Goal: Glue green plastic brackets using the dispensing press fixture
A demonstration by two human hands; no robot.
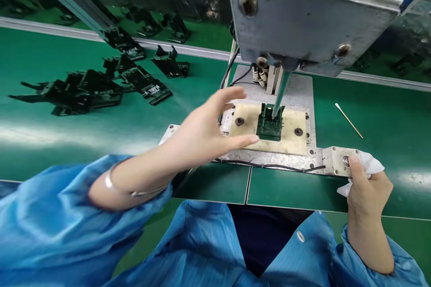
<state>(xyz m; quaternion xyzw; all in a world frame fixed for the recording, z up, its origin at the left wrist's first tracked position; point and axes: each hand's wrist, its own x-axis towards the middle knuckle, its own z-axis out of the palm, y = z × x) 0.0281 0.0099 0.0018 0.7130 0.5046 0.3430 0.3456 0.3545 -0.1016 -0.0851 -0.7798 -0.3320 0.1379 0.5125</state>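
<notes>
1. Lower right: right hand (368, 190) clasps crumpled white tissue (371, 163) — thumb at round metal button (345, 160).
2. Centre: left hand (207, 132), thumb and fingers spread.
3. Right of centre: angular dark part (268, 130) on flat cream plate (292, 144).
4. Upper left: jagged black parts (90, 87).

The green tabletop (67, 139) is brightly lit and, left of the cream plate (292, 119), streaked with white glare; at the plate's left edge, the left hand (205, 128) is softened by blur.

Workshop: green bench (286, 190), metal machine (310, 22)
</notes>
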